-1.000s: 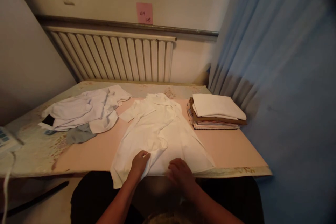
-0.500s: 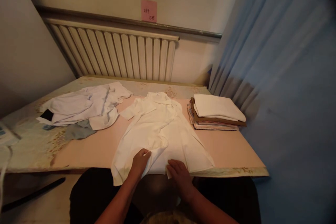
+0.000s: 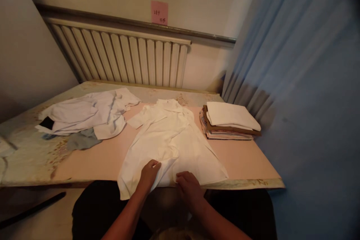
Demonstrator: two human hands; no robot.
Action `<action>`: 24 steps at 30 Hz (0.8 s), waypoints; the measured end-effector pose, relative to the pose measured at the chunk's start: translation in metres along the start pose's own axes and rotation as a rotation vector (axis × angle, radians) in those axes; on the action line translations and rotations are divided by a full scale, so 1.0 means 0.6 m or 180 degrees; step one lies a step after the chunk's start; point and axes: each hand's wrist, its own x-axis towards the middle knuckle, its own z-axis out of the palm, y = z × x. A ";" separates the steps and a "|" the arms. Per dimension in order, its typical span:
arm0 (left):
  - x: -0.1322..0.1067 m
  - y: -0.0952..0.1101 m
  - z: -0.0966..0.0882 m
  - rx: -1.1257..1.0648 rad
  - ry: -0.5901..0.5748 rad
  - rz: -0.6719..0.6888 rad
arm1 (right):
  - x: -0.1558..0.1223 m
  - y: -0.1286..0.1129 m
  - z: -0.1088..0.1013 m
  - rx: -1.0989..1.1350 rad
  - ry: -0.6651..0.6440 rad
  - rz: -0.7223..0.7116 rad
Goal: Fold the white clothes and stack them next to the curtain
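Note:
A white short-sleeved shirt (image 3: 194,150) lies spread on the table with its collar pointing away from me and its hem at the front edge. My left hand (image 3: 150,174) pinches the front edge of one panel near the hem, lifting the cloth into a small fold. At the hem, a little to the right, my right hand (image 3: 188,187) has its fingers curled over the edge of the other panel. The fingertips there are partly hidden. Between the two hands the panels' lower edges hang close to the table edge.
Loose white garments (image 3: 81,112) are heaped at the left, with a grey cloth (image 3: 84,139) under them. A stack of folded clothes (image 3: 232,116) stands at the right on the pink table covering (image 3: 239,157). Behind are a radiator (image 3: 126,58) and, at right, a blue curtain (image 3: 309,101).
My right hand has shifted slightly up and left along the hem, and the bit of cloth hanging under its fingers is no longer visible. My left hand keeps its pinch.

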 end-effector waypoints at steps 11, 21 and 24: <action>-0.004 0.002 0.000 -0.0175 0.0021 -0.0061 | 0.009 -0.015 0.009 -0.0063 -0.0334 -0.0143; -0.019 0.081 -0.024 0.0225 -0.0055 0.0501 | 0.019 -0.026 -0.007 0.0092 -0.0262 -0.0111; -0.025 0.096 -0.024 0.0372 -0.0069 0.0616 | 0.024 -0.033 -0.015 0.0158 -0.0211 -0.0097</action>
